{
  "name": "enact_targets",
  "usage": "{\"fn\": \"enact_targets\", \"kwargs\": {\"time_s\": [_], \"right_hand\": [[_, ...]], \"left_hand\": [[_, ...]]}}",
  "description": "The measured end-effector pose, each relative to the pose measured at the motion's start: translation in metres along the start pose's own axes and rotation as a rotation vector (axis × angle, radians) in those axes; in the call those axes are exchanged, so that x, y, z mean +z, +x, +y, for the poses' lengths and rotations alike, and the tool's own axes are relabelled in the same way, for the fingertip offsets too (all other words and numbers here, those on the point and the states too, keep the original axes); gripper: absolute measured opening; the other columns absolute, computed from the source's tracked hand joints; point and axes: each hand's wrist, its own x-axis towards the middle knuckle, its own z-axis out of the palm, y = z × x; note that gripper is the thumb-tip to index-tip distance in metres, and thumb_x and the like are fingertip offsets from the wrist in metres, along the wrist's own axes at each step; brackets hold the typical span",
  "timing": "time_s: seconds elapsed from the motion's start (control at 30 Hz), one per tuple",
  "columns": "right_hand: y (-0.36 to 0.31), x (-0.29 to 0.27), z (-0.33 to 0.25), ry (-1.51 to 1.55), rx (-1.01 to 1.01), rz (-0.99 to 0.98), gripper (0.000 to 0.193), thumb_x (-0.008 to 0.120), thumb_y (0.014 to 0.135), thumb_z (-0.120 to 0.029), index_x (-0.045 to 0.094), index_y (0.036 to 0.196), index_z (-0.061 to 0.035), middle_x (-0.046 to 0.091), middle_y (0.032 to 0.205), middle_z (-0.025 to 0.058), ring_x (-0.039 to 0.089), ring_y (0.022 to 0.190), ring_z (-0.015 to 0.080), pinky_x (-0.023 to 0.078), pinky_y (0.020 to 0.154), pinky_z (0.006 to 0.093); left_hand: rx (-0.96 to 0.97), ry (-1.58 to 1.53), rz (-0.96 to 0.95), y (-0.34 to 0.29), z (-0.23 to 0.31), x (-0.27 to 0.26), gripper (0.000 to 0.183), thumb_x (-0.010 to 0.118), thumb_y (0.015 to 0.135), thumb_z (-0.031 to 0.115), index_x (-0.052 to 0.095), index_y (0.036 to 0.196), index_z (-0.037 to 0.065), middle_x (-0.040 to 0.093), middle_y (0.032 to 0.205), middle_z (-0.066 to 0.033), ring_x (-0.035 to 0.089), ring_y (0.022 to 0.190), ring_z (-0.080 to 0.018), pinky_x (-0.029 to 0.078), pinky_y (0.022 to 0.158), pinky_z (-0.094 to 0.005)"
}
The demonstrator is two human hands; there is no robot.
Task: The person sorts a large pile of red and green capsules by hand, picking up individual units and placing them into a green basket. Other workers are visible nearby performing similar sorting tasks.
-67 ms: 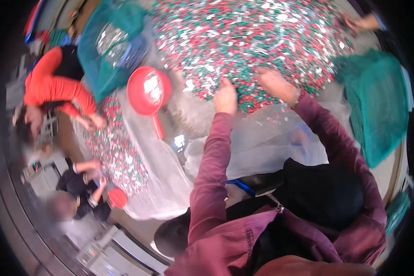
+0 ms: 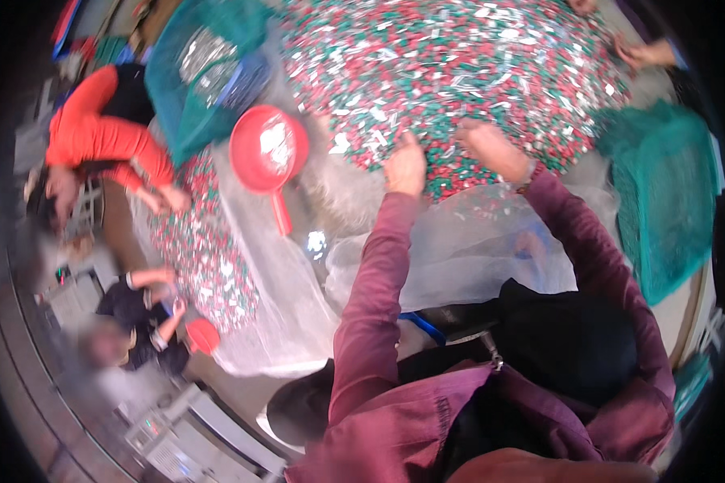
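A big heap of small red, green and white pieces (image 2: 459,72) covers the table in front of me. My left hand (image 2: 405,167) lies palm down on the heap's near edge, fingers spread into the pieces. My right hand (image 2: 491,149) rests beside it on the same edge, fingers curled over the pieces; whether it grips any is unclear. Both arms wear maroon sleeves. A clear plastic bag (image 2: 467,249) hangs open just below my hands.
A red scoop (image 2: 267,153) lies left of the heap. Teal mesh bags sit at left (image 2: 193,88) and right (image 2: 669,193). A person in orange (image 2: 105,137) and another in black (image 2: 137,314) work at a second heap (image 2: 209,249). Another person's hand (image 2: 644,55) reaches in far right.
Nothing has visibly changed; both hands stay on the heap's near edge.
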Motion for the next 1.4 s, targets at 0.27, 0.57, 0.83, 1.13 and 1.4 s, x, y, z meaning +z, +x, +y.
{"fn": "enact_targets", "kwargs": {"time_s": [0.27,0.57,0.83,1.13,1.4], "right_hand": [[0.008,-0.034,-0.002,0.066,0.086,0.171,0.053,0.067,0.076,-0.003,0.053,0.127,-0.0072,0.053,0.117,0.0151,0.053,0.103,0.0316,0.045,0.089,0.0411],[0.077,-0.004,-0.002,-0.328,-0.115,0.111,0.02,0.058,0.074,-0.001,0.058,0.094,-0.0014,0.059,0.099,0.0136,0.057,0.097,0.0299,0.05,0.082,0.0375],[0.053,0.007,-0.005,-0.094,0.005,0.0,0.027,0.058,0.073,0.005,0.058,0.099,-0.0017,0.059,0.101,0.0198,0.058,0.098,0.0393,0.05,0.079,0.0451],[0.05,0.004,-0.003,0.088,0.061,-0.098,0.01,0.056,0.081,-0.004,0.061,0.088,0.0022,0.061,0.081,0.0209,0.06,0.082,0.0377,0.046,0.073,0.047],[0.025,-0.022,-0.019,0.093,0.122,0.25,0.023,0.062,0.084,-0.017,0.062,0.101,-0.0022,0.061,0.089,0.0163,0.063,0.082,0.0283,0.05,0.075,0.0408]], "left_hand": [[0.191,-0.527,0.062,-0.025,0.001,-0.041,0.03,0.044,0.093,0.025,0.052,0.083,-0.002,0.058,0.07,-0.0212,0.058,0.067,-0.0403,0.042,0.062,-0.0475],[0.076,-1.917,-0.297,-0.074,0.008,-0.115,0.041,0.037,0.093,0.038,0.052,0.088,0.0,0.053,0.069,-0.0097,0.054,0.062,-0.0226,0.04,0.044,-0.0282],[0.173,-2.417,-0.472,-0.032,0.012,-0.083,0.041,0.042,0.098,0.039,0.044,0.071,0.008,0.042,0.068,-0.0031,0.041,0.056,-0.0106,0.032,0.041,-0.0173],[-0.007,-2.557,-0.349,-0.048,-0.027,-0.072,0.027,0.058,0.093,0.032,0.06,0.105,0.008,0.063,0.094,-0.0083,0.059,0.08,-0.0154,0.05,0.06,-0.0245],[-0.294,-1.311,-0.041,0.03,-0.058,-0.095,0.039,0.063,0.089,0.041,0.062,0.087,0.002,0.055,0.062,-0.0034,0.052,0.051,-0.0136,0.038,0.042,-0.0264]]}}
